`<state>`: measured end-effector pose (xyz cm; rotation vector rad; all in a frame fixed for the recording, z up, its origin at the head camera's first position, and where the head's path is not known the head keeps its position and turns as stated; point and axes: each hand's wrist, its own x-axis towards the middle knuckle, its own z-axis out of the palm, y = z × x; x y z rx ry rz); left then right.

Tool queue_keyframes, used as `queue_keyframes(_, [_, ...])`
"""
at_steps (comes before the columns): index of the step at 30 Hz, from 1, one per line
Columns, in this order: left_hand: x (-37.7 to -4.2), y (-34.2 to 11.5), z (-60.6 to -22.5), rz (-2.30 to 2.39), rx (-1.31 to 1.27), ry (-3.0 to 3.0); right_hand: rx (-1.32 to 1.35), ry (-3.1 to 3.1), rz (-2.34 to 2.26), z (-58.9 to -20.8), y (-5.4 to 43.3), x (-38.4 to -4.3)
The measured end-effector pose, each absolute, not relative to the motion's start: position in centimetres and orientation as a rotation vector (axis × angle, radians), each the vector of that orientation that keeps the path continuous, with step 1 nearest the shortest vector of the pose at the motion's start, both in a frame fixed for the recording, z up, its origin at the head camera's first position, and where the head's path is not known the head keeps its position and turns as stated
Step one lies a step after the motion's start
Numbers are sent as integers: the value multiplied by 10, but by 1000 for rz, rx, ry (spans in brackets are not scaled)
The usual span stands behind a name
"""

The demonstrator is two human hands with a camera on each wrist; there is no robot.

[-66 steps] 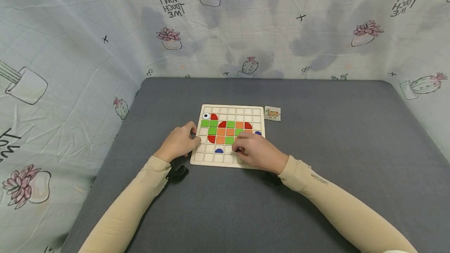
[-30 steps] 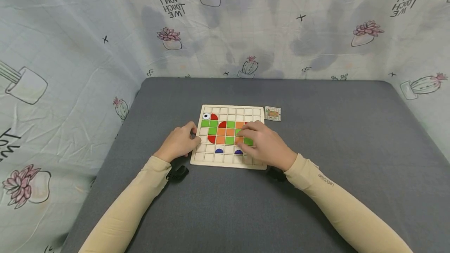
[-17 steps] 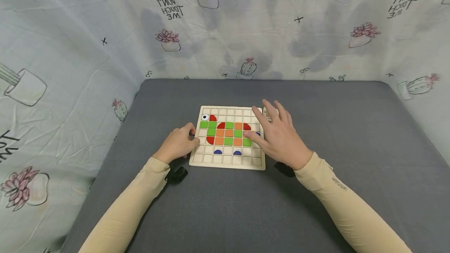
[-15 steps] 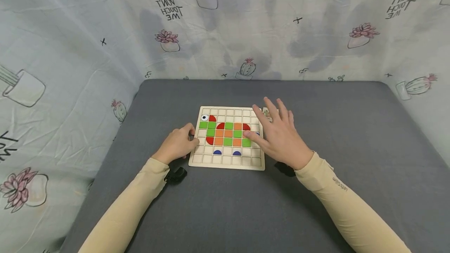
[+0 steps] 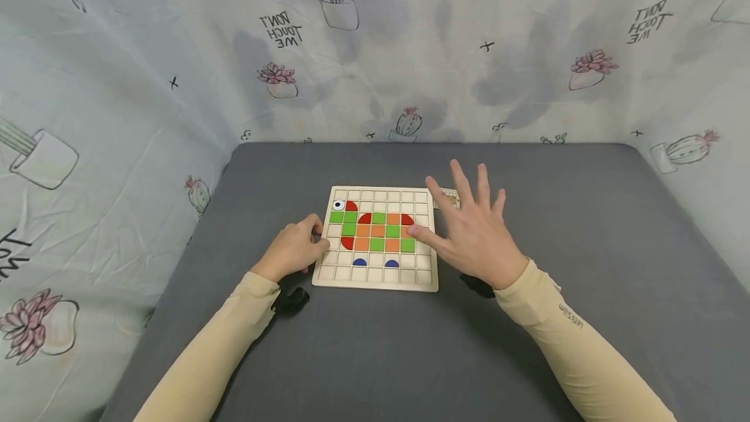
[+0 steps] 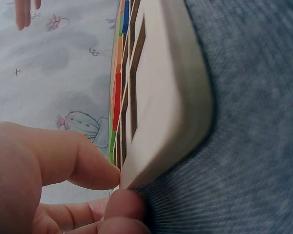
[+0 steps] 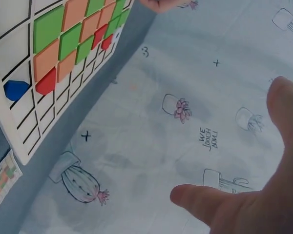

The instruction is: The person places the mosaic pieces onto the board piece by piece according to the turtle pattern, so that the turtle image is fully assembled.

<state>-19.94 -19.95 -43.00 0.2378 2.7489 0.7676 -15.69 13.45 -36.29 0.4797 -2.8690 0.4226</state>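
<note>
A pale wooden grid board (image 5: pixel 375 276) lies on the table, with green, orange and red tiles set in its squares. A white eye tile (image 5: pixel 338 205) is near its far left corner, and two blue half-round tiles (image 5: pixel 360 262) stand in a nearer row. My left hand (image 5: pixel 291 249) pinches the board's left edge; the left wrist view shows the thumb and fingers (image 6: pixel 95 168) at the rim. My right hand (image 5: pixel 477 233) hovers palm down over the right side, fingers spread, holding nothing. It hides another blue tile (image 7: pixel 16 90), which shows in the right wrist view.
A small patterned card (image 7: pixel 5 179) lies by the board's far right corner, partly covered by my right hand in the head view. The grey table (image 5: pixel 375 357) reaches back to a white curtain (image 5: pixel 375 70) printed with cactus drawings. Black straps circle both wrists.
My right hand has let go of a blue half-round tile in the near row, then lifted away to the right with its fingers spreading. The left hand stays at the board's edge.
</note>
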Motion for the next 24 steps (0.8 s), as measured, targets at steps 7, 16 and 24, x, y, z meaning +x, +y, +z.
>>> queue_keyframes(7, [-201,-202,-432,770,230,2750,437,-2922,426,-360,135,-157])
queue_keyframes(16, [-204,-204,-435,772,230,2747,405,-3010,484,-361,132,-159])
queue_keyframes(24, [-203,-202,-431,805,296,2762,387,-3021,505,-364,136,-160])
